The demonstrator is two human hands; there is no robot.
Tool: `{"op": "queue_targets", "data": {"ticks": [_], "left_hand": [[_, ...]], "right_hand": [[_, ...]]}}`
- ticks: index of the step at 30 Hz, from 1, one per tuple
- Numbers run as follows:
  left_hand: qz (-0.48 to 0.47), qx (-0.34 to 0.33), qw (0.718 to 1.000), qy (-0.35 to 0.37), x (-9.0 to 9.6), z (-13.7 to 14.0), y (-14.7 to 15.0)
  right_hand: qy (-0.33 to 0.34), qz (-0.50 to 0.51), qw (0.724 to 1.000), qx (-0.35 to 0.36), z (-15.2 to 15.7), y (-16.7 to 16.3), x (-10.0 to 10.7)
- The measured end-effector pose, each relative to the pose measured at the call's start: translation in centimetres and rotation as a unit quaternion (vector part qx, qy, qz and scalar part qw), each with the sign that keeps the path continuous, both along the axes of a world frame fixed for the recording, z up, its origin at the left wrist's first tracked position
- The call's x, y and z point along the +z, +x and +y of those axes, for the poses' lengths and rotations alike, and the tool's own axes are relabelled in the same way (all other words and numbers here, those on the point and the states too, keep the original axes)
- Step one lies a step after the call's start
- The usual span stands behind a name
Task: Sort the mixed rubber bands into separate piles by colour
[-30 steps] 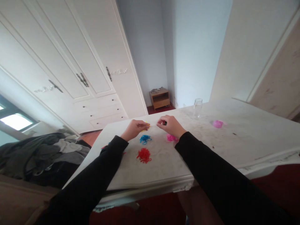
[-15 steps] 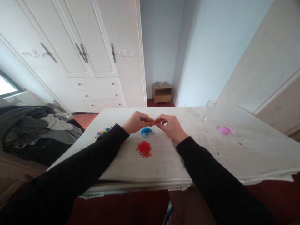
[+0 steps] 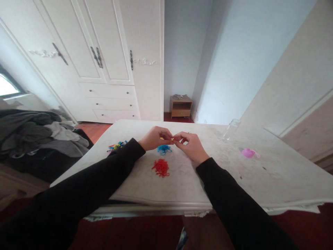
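Observation:
My left hand and my right hand meet fingertip to fingertip above the table. Between them they pinch a small yellow rubber band, mostly covered by the fingers. Just below and behind the fingers lies a blue heap of rubber bands. Nearer to me is a red heap of rubber bands. A bit of yellow shows beside my left fingers, largely hidden. Left of my left wrist, a mixed-colour heap is partly covered by the sleeve.
The white table stretches under both arms. Toward the right stand a clear glass jar and a pink balloon-like object. Dark and grey clothes are piled beyond the left edge. A small wooden cabinet stands behind.
The camera view has tilted and shifted slightly. My hands stay together at nearly the same place, fingers still pinching the yellow band; more of the mixed-colour heap shows.

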State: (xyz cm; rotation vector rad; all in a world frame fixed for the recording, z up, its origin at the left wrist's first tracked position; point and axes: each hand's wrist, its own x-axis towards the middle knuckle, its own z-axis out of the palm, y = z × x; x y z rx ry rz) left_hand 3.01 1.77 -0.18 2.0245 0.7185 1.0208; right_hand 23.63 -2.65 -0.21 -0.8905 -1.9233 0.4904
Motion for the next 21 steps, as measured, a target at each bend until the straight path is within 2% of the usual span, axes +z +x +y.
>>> {"op": "queue_targets", "data": {"ticks": [3, 9, 14, 17, 21], "left_hand": [[-0.014, -0.006, 1.0, -0.014, 0.0, -0.1, 0.1], [-0.009, 0.014, 1.0, 0.007, 0.1, 0.2, 0.0], [-0.037, 0.121, 0.991, -0.032, -0.2, 1.5, -0.6], [-0.021, 0.193, 0.979, -0.057, -0.6, 2.4, -1.3], [0.015, 0.241, 0.967, -0.08, -1.3, 3.3, -1.9]], "right_hand": [[-0.006, -0.006, 1.0, -0.013, 0.3, 0.1, -0.2], [0.012, 0.003, 0.999, -0.034, 0.4, 0.3, -0.2], [0.018, 0.019, 0.997, -0.071, 0.4, 0.4, -0.1], [0.015, 0.019, 0.997, -0.075, 0.4, 0.4, -0.1], [0.016, 0.012, 0.997, -0.07, 0.4, 0.4, -0.1]]}}
